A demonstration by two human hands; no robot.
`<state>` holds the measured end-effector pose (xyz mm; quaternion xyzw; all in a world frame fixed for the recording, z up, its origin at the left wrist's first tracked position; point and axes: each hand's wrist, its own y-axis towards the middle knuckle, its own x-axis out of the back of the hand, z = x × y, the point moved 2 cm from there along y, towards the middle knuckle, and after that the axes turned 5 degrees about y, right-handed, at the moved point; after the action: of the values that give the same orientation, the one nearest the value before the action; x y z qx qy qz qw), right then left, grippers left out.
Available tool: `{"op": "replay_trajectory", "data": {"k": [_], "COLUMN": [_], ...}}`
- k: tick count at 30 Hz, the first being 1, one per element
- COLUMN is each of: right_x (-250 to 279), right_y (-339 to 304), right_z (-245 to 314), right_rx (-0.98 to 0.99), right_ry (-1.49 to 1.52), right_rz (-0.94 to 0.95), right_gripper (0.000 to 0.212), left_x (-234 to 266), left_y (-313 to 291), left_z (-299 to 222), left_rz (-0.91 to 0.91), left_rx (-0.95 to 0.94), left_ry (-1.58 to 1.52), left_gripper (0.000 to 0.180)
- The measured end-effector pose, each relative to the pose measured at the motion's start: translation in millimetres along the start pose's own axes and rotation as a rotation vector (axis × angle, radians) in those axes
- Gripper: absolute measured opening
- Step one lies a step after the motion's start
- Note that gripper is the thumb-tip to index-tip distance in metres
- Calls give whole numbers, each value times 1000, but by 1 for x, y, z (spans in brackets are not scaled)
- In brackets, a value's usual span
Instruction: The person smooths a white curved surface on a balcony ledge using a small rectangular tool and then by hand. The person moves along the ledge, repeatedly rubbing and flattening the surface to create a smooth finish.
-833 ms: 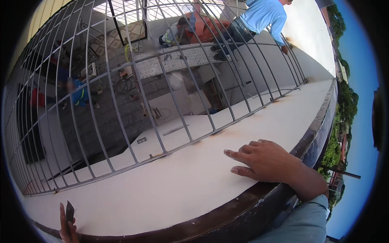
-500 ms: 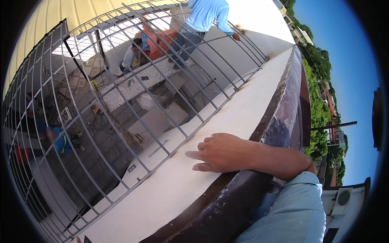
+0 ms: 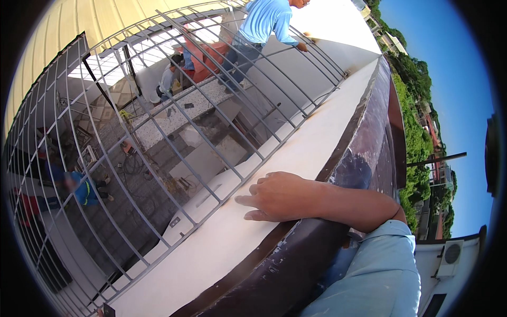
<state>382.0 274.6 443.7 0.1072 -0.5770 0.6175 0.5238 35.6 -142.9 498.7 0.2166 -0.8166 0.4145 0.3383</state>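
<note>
My right hand [image 3: 277,196] rests on the white wall top [image 3: 253,224], beside the grey metal grille [image 3: 203,222]. Its thumb and forefinger stretch out apart, the other fingers are partly bent, and nothing is held. The forearm crosses the dark brown metal edging [image 3: 303,253], which is scuffed and peeling. At the lower left rim a small dark object [image 3: 109,310] shows, with what seems a sliver of a fingertip of my left hand [image 3: 99,313] next to it. The rest of that hand is out of the picture, so its grip is hidden.
Below the grille lies a lower work area with a speckled counter slab [image 3: 177,113], cables and boards. A co-worker in a light blue shirt [image 3: 266,21] stands at the far end, a hand at the bars. Other people are below. Trees [image 3: 412,100] and roofs lie beyond the right edge.
The view has shifted slightly. My right hand stays on the wall top, a little further left in the picture. The co-worker in blue leans more to the right, head now partly visible.
</note>
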Motion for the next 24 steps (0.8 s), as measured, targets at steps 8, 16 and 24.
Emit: {"op": "replay_trajectory", "data": {"k": [8, 16, 24], "right_x": [3, 16, 15], "right_y": [-4, 8, 14], "right_z": [1, 21, 27], "right_rx": [-28, -98, -119], "right_ry": [30, 52, 72], "right_rz": [-39, 27, 20], "right_gripper": [50, 48, 48], "left_x": [-2, 6, 15], "left_y": [4, -4, 6], "left_z": [14, 23, 9], "left_rz": [34, -102, 36], "left_rx": [-78, 98, 199], "left_ry": [-3, 90, 133], "left_gripper": [67, 45, 45]}}
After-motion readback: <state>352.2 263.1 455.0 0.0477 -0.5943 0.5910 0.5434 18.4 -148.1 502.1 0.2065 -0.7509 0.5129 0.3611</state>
